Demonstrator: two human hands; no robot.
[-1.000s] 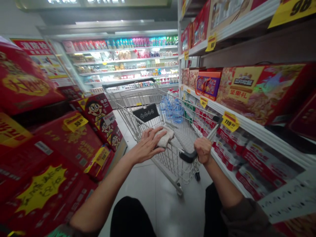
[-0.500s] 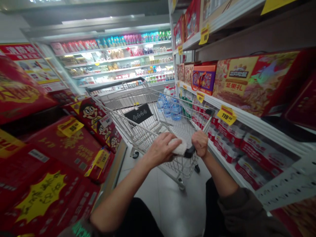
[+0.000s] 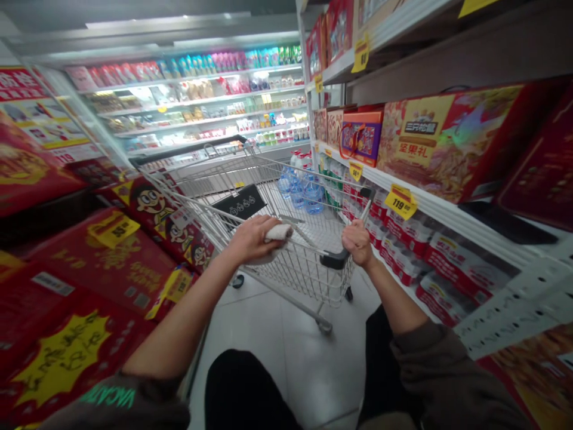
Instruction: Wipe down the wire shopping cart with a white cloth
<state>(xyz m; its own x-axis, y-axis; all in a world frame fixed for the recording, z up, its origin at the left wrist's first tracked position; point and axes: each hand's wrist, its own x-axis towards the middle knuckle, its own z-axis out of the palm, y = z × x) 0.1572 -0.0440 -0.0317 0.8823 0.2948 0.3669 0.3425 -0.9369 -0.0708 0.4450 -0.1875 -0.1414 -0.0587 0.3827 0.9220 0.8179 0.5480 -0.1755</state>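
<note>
A wire shopping cart (image 3: 304, 272) stands in front of me, with its black handle bar (image 3: 188, 149) at the far end and a black plaque (image 3: 244, 206) on its inner panel. My left hand (image 3: 255, 239) is closed on a folded white cloth (image 3: 278, 233), pressed against the top rim wire of the cart's near side. The fingers of my right hand (image 3: 357, 242) wrap round the cart's rim, just right of the black plastic corner piece (image 3: 335, 259). Part of the cloth is hidden under my left hand.
On the right, a white shelf (image 3: 452, 206) holds gift boxes (image 3: 447, 140), with packs of red-labelled bottles (image 3: 459, 263) below. Red boxes (image 3: 120, 263) are stacked on the left. Large water bottles (image 3: 307, 191) stand beyond the cart, before a lit refrigerated display (image 3: 201, 110).
My left hand has slid left along the cart's rim with the cloth, away from the black corner piece. My right hand keeps its grip on the rim. The view has shifted slightly.
</note>
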